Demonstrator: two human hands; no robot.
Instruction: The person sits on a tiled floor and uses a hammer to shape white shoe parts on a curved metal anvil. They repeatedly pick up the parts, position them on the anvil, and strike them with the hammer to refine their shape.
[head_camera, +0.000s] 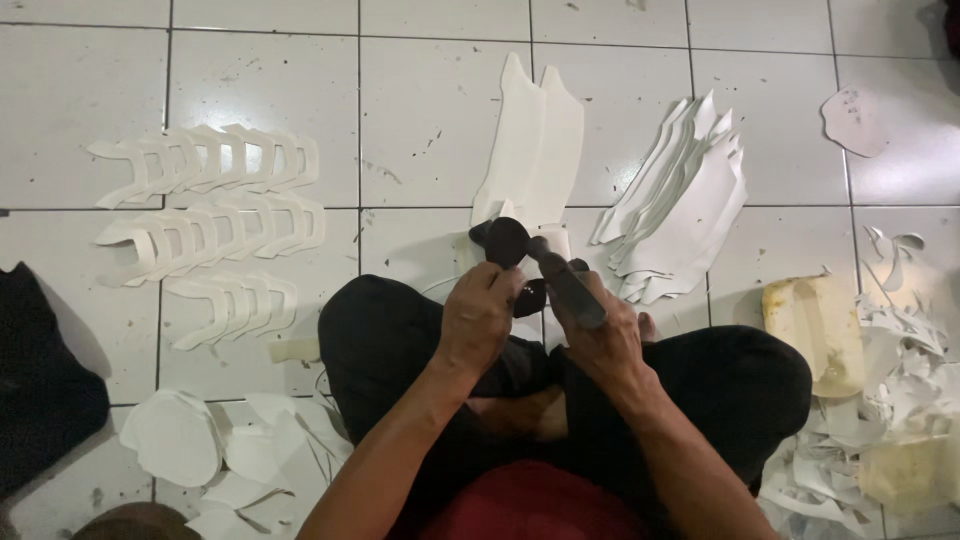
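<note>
I sit cross-legged on a white tiled floor. My left hand (480, 315) grips a dark, rounded flat piece (506, 241), holding it up in front of me. My right hand (600, 335) is closed around the dark handle of a tool (568, 285) whose tip meets that piece. Just beyond my hands lie two long white cut sheets (535, 150) side by side on the floor. A second small dark piece (530, 297) shows between my hands.
Rows of curved white cut pieces (215, 215) lie at the left. A fanned stack of white sheets (685, 200) lies at the right. White rounded pieces (175, 440) sit lower left, scraps (900, 400) and a yellowish block (815, 330) at right, dark cloth (40, 390) far left.
</note>
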